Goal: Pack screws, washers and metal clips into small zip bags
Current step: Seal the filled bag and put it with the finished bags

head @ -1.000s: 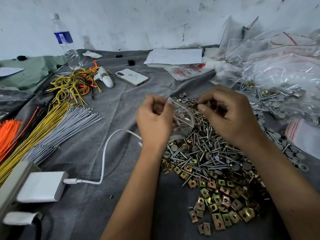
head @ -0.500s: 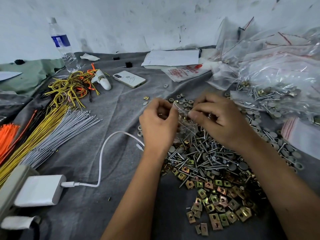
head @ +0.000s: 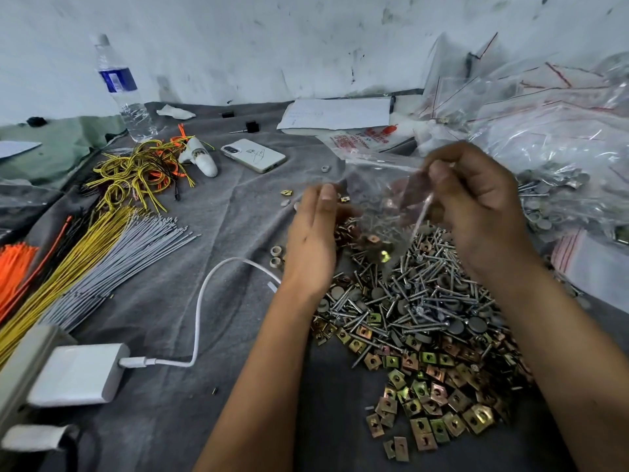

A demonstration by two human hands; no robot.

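Note:
My right hand [head: 476,206] pinches the top edge of a small clear zip bag [head: 377,199], which hangs blurred above the pile with a few clips and a screw in its bottom. My left hand [head: 313,233] is beside the bag's left side with its fingers straight; whether it touches the bag I cannot tell. Under both hands lies a heap of silver screws [head: 425,294] mixed with round grey washers [head: 456,327]. Brass-coloured metal clips [head: 435,396] spread out in front of it.
Filled zip bags [head: 561,165] are piled at the right. A phone [head: 253,155], papers [head: 337,114] and a water bottle [head: 122,90] lie behind. Yellow wires [head: 136,172], grey ties [head: 112,260], orange ties [head: 13,267] and a white charger [head: 78,373] with cable occupy the left.
Both hands held the bag low over the pile before. Now my right hand has lifted it up and to the right, and my left hand has let go and opened.

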